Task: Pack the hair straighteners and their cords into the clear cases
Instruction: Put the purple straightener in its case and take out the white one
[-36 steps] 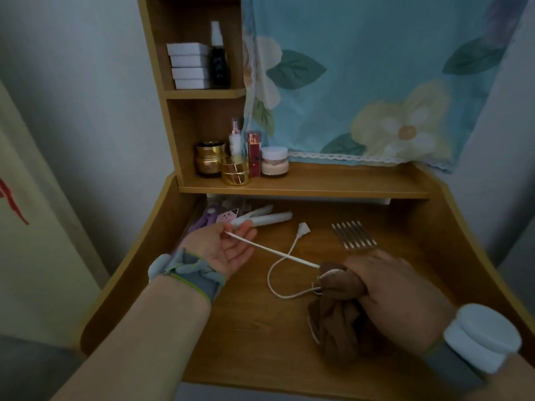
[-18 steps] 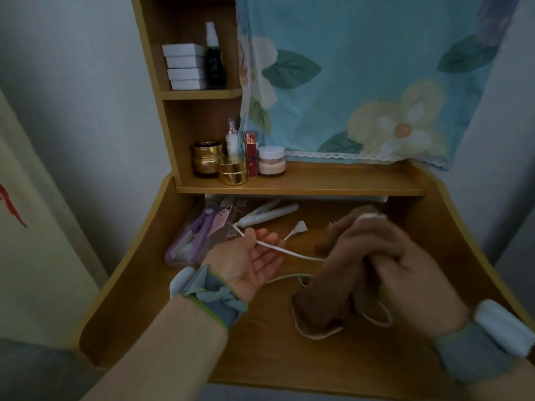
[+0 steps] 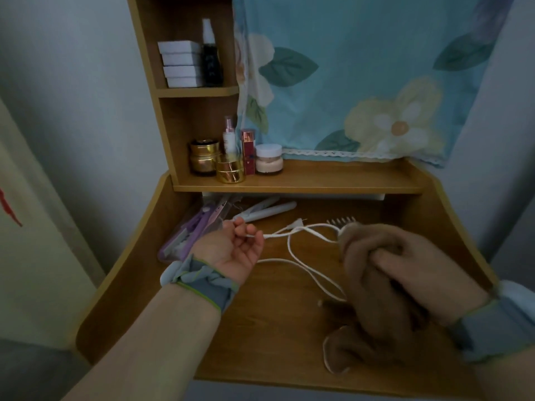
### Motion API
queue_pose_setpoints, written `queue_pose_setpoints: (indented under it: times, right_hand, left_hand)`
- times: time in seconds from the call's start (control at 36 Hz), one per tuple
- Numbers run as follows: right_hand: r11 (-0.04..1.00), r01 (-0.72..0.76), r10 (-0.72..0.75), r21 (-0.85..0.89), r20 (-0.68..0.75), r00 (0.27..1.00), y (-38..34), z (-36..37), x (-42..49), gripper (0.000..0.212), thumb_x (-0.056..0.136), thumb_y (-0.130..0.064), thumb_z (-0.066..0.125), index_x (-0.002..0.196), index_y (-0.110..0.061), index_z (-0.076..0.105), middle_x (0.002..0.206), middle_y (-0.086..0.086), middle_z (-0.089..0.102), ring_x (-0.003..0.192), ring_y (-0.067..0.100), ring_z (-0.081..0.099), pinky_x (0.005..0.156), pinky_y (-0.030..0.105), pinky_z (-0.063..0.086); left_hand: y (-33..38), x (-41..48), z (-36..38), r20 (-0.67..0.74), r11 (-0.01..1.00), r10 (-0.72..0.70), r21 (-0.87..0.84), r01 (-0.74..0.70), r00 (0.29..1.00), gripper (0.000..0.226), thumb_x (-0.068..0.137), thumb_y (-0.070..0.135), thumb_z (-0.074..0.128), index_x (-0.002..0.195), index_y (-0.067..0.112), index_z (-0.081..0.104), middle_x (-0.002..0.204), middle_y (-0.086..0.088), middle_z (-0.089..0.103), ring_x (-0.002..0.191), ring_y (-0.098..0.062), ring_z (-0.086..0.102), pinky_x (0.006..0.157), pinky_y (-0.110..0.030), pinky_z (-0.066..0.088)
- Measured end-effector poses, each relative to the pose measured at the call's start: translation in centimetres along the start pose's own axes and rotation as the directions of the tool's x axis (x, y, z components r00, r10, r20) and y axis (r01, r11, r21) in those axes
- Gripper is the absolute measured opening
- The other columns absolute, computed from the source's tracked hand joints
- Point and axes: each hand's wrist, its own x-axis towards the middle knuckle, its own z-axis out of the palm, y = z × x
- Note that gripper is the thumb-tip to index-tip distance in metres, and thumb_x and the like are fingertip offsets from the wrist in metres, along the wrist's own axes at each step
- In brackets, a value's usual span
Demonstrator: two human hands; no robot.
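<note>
Thin white limp cord (image 3: 292, 257) pinched in left hand (image 3: 234, 250); brown cloth (image 3: 376, 287) bunched round it in right hand (image 3: 419, 270). Light, floppy, probably tangle-prone; best coiled from the pinch outward.

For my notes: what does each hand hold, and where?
Left hand pinches the white cord near its straightener end; right hand grips a brown cloth around the cord.

bare forearms, a band on each wrist
left hand (image 3: 231, 251) wears a grey-blue wristband with green edging; right hand (image 3: 417, 261) wears a similar band with a pale rounded device.
</note>
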Motion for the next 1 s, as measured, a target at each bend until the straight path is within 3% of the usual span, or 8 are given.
queue_pose_setpoints:
  times: [0.19, 0.47, 0.58, 0.64, 0.75, 0.86, 0.94, 1.0]
  right_hand:
    - [0.921, 0.013, 0.042, -0.389, 0.132, 0.990, 0.4, 2.1, 1.2, 0.043, 0.083, -0.037, 0.065, 0.118, -0.043, 0.041, 0.096, -0.027, 0.053, 0.088, -0.012, 0.051, 0.066, 0.005, 0.041]
    - [0.821, 0.165, 0.016, -0.547, 0.311, 0.950, 0.7, 4.6, 0.8, 0.019, 0.085, -0.030, 0.064, 0.099, -0.041, 0.056, 0.095, -0.015, 0.064, 0.084, -0.004, 0.057, 0.068, 0.008, 0.041]
    - [0.925, 0.045, 0.013, -0.377, 0.151, 0.988, 0.7, 3.9, 1.3, 0.022, 0.086, -0.018, 0.063, 0.093, -0.036, 0.052, 0.092, -0.012, 0.062, 0.082, -0.001, 0.058, 0.068, 0.009, 0.044]
    - [0.996, -0.071, 0.076, -0.053, 0.087, 0.993, 0.5, 3.7, 1.6, 0.022, 0.089, -0.010, 0.057, 0.098, -0.030, 0.059, 0.099, -0.002, 0.068, 0.090, 0.009, 0.064, 0.080, 0.021, 0.051]
    - [0.869, -0.195, 0.129, 0.455, 0.173, 0.977, -0.6, 3.9, 1.6, 0.029, 0.088, -0.002, 0.054, 0.105, -0.022, 0.065, 0.095, 0.005, 0.074, 0.087, 0.019, 0.070, 0.073, 0.031, 0.056]
    - [0.889, -0.122, -0.039, 0.441, 0.338, 0.940, -1.7, 5.7, 1.6, 0.041, 0.076, -0.008, 0.068, 0.108, -0.031, 0.060, 0.099, -0.012, 0.073, 0.095, 0.004, 0.067, 0.074, 0.017, 0.053]
    - [0.968, 0.038, -0.083, 0.250, 0.174, 0.981, -1.6, 7.1, 2.3, 0.034, 0.085, -0.006, 0.063, 0.101, -0.036, 0.058, 0.097, -0.021, 0.067, 0.091, -0.014, 0.061, 0.080, 0.005, 0.045]
    - [0.984, 0.058, -0.078, 0.170, 0.113, 0.991, -1.6, 7.2, 2.5, 0.029, 0.088, -0.004, 0.061, 0.089, -0.033, 0.058, 0.085, -0.023, 0.061, 0.078, -0.015, 0.060, 0.071, 0.001, 0.044]
  left_hand:
    - [0.0, -0.3, 0.2, 0.094, 0.977, -0.033, -0.208, 0.051, 0.995, 0.038, 0.103, 0.012, 0.034, 0.067, 0.008, 0.049, 0.055, 0.000, 0.044, 0.033, -0.011, 0.048, 0.038, -0.016, 0.046]
    - [1.2, -1.0, 0.6, 0.160, 0.960, -0.012, -0.274, 0.056, 0.987, 0.026, 0.096, 0.004, 0.035, 0.074, 0.006, 0.050, 0.051, -0.002, 0.050, 0.045, -0.010, 0.048, 0.037, -0.016, 0.045]
    - [1.3, -0.7, 0.3, 0.191, 0.947, -0.025, -0.310, 0.084, 0.981, 0.029, 0.096, 0.005, 0.031, 0.075, 0.005, 0.049, 0.045, 0.001, 0.044, 0.032, -0.008, 0.045, 0.034, -0.014, 0.041]
    - [1.0, -0.6, 0.0, 0.213, 0.946, -0.068, -0.297, 0.130, 0.975, 0.033, 0.098, 0.009, 0.029, 0.073, 0.006, 0.050, 0.042, 0.003, 0.041, 0.030, -0.007, 0.042, 0.032, -0.013, 0.037]
    - [-0.2, -0.3, -0.1, 0.211, 0.947, -0.132, -0.263, 0.186, 0.969, 0.037, 0.102, 0.013, 0.029, 0.072, 0.006, 0.050, 0.044, 0.005, 0.038, 0.028, -0.005, 0.038, 0.032, -0.010, 0.034]
    - [-1.2, 0.2, 0.1, 0.173, 0.946, -0.194, -0.228, 0.230, 0.966, 0.033, 0.101, 0.014, 0.031, 0.075, 0.006, 0.050, 0.055, 0.001, 0.045, 0.032, -0.007, 0.043, 0.030, -0.013, 0.037]
    - [-1.5, 0.5, 0.1, 0.159, 0.941, -0.282, -0.145, 0.305, 0.946, 0.032, 0.101, 0.018, 0.037, 0.076, 0.008, 0.055, 0.068, 0.003, 0.049, 0.058, -0.008, 0.047, 0.052, -0.022, 0.048]
    - [-1.6, 0.2, 0.3, 0.162, 0.937, -0.272, -0.179, 0.299, 0.949, 0.033, 0.101, 0.018, 0.038, 0.073, 0.009, 0.054, 0.054, 0.002, 0.050, 0.050, -0.008, 0.051, 0.048, -0.021, 0.049]
